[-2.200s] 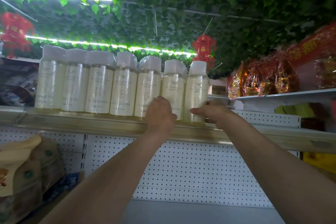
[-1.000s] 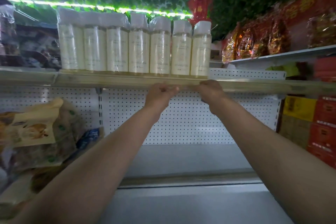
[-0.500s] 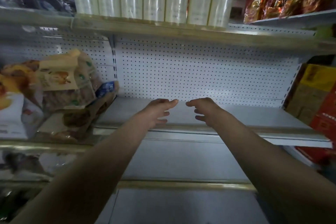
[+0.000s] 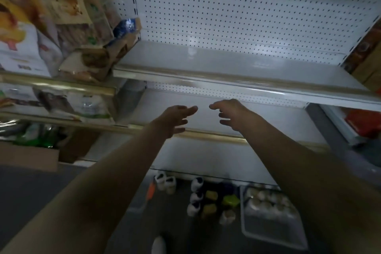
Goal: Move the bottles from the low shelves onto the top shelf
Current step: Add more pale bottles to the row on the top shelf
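At the bottom of the frame, two bare arms reach forward from the lower corners. On the floor between them, low in the middle, stand some small bottles (image 4: 196,197) with white caps, in a loose bunch. Just to their right lies a grey tray (image 4: 274,235) with round pale things in it; they are too blurry to name. A thin orange thing (image 4: 151,188) lies to the left of the bottles.

Higher up, near the middle of the frame, are the two hands. The left hand (image 4: 175,118) has its fingers spread and loose, and it holds nothing. The right hand (image 4: 231,112) is just beside it, with fingers bent a little and also holding nothing. The hands are close but do not touch. Both float in front of a white low shelf (image 4: 278,128) with a gold edge.

Above that, across the middle of the frame, is another white shelf (image 4: 226,64), and behind it a white back wall (image 4: 237,6) full of little holes.

At the upper left, bags and boxes of food (image 4: 68,18) are piled on the next shelves. At the far right edge sit brown and red boxes (image 4: 367,62).
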The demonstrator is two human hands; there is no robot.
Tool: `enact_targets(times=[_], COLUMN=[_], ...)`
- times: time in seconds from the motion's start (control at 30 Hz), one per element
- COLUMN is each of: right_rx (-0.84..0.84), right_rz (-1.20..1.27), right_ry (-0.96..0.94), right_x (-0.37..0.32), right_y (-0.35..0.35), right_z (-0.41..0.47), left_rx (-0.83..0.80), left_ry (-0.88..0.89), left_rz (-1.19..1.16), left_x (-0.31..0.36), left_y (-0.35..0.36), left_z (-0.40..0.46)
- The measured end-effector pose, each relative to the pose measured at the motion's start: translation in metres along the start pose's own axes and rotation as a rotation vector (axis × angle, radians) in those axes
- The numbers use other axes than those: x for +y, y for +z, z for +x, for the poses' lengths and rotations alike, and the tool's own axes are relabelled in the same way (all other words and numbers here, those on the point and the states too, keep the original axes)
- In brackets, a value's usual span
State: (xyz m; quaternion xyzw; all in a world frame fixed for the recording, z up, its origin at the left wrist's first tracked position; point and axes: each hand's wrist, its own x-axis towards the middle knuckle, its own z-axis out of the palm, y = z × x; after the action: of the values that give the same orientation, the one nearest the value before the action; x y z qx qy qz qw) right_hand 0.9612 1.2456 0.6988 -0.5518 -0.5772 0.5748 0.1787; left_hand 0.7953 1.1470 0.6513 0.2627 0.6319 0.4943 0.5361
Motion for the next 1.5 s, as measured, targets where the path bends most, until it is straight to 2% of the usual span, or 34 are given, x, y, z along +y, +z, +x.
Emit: enact_targets(times=[0.23, 0.47, 1.0, 1.33, 1.5], right_rx=[-0.030, -0.040, -0.033, -0.144, -0.191], right_rz=[-0.051, -0.047, -0.089, -0.171, -0.213], right_ry=[0.107, 0.137, 0.274, 0.397, 0.449], right_x=[0.062, 0.085, 0.100, 0.143, 0.178], right_y=[0.024, 0.060, 0.161, 0.191, 0.206], right_z=[-0.008, -0.009, 0.072, 0.111, 0.144], left_rx=[0.069, 0.118, 0.151, 0.123, 0.173], left_ry=[-0.090, -0.110, -0.221, -0.406, -0.467], left_rz=[-0.034, -0.062, -0.101, 0.003, -0.129], left_x=[-0.069, -0.093, -0.126, -0.190, -0.239], left_y=[0.004, -0.016, -0.110, -0.119, -0.122], left_z=[-0.032, -0.034, 0.052, 0.090, 0.115])
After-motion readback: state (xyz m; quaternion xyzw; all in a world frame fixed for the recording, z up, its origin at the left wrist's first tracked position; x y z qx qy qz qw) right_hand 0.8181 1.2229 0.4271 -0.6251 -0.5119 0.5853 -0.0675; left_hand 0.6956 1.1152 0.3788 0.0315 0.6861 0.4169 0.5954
